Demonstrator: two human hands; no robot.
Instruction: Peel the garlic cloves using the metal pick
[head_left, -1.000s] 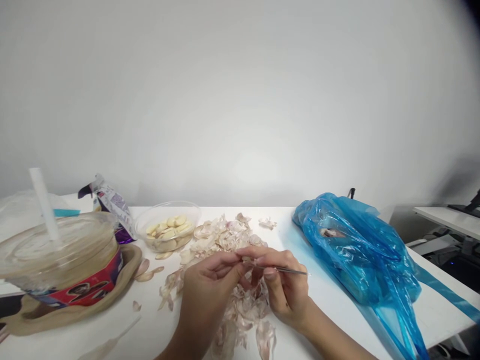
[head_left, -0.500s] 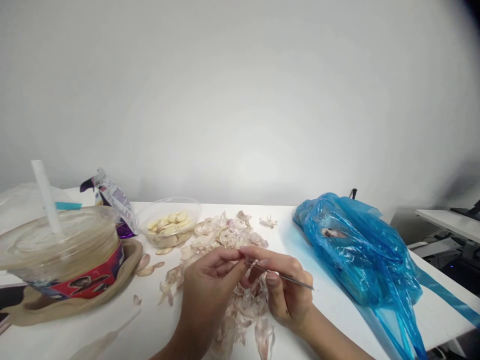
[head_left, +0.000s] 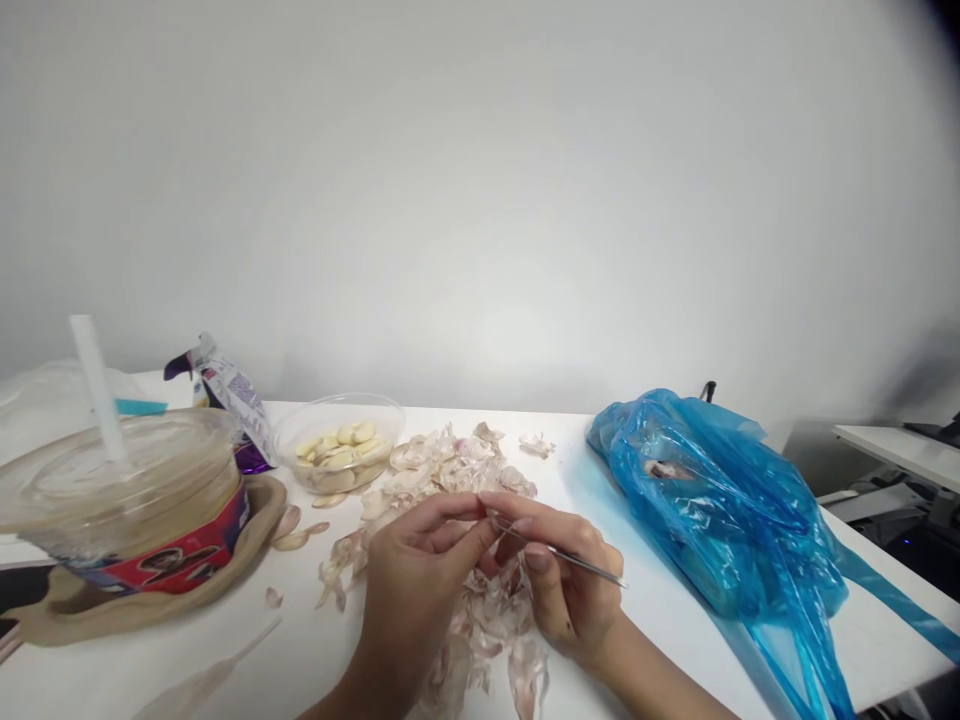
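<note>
My left hand (head_left: 420, 570) is closed, its thumb and fingertips pinched together above a heap of garlic skins (head_left: 457, 465). Whatever those fingers hold is hidden. My right hand (head_left: 574, 575) grips a thin metal tool (head_left: 589, 566), a slim silvery rod whose rear end sticks out to the right. The rod's front end meets the left fingertips, and the two hands touch there. Behind the left hand stands a clear plastic bowl (head_left: 339, 402) with peeled garlic cloves (head_left: 341, 445) in it. Several unpeeled cloves (head_left: 291, 540) lie on the white table left of the skins.
A large lidded cup (head_left: 161, 520) with a white straw (head_left: 97, 385) sits in a brown cardboard holder (head_left: 262, 545) at left. Behind it is a purple and white wrapper (head_left: 234, 400). On the right lies a blue plastic bag (head_left: 712, 500), its handles trailing over the table (head_left: 660, 665).
Both hands keep nearly the same place and grip. The metal tool's rear end has shifted slightly left. The view has moved a little.
</note>
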